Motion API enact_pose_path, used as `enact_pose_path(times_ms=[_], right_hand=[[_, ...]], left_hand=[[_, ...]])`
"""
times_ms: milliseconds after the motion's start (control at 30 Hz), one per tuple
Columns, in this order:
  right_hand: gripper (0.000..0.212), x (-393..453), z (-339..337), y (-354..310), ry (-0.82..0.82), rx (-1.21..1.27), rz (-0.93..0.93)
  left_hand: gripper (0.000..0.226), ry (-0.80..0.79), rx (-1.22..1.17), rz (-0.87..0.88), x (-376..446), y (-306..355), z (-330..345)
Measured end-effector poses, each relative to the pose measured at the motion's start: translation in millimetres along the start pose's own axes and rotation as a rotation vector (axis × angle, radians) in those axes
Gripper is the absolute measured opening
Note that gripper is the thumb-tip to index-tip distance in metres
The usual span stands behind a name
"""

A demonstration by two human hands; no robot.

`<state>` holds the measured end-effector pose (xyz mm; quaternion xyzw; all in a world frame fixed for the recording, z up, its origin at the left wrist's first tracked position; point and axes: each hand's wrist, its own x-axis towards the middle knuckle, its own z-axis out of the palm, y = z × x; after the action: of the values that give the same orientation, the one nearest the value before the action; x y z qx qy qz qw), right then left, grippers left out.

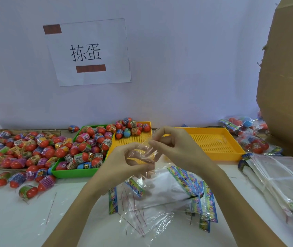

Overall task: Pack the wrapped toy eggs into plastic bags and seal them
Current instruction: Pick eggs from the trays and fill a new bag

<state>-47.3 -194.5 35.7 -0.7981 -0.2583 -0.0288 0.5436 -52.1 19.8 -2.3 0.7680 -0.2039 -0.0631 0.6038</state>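
Both of my hands hold one clear plastic bag (146, 155) up above the table's middle. My left hand (124, 161) curls round its lower part. My right hand (170, 143) pinches its top edge with thumb and forefinger. The bag hangs down with a coloured printed header (136, 188) at its bottom; I see no egg inside it. Wrapped toy eggs (19, 147) lie in a heap at the left, fill the green tray (74, 173) and sit at the back of the near yellow tray (124, 141).
A second yellow tray (218, 154) stands to the right. Loose bags with printed headers (192, 189) lie under my hands, peeled strips (51, 207) to the left. A bag stack (274, 175) and filled bags (249, 138) sit right, beside a cardboard box (288, 68).
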Motion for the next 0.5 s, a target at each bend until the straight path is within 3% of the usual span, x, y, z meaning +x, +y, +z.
enact_pose_path(times_ms=[233,400,500], right_hand=[[0.014,-2.1,3.6,5.6,-0.086,-0.124,0.084],[0.015,-0.7,1.4,6.5,0.119,-0.358,-0.111],[0.014,0.3,-2.6,8.3,0.180,-0.401,-0.122]], left_hand=[[0.048,0.046,0.097,-0.002,2.1,-4.1,0.0],[0.044,0.049,0.062,-0.007,0.5,-3.8,-0.6],[0.046,0.086,0.099,0.008,-0.2,-1.6,-3.1]])
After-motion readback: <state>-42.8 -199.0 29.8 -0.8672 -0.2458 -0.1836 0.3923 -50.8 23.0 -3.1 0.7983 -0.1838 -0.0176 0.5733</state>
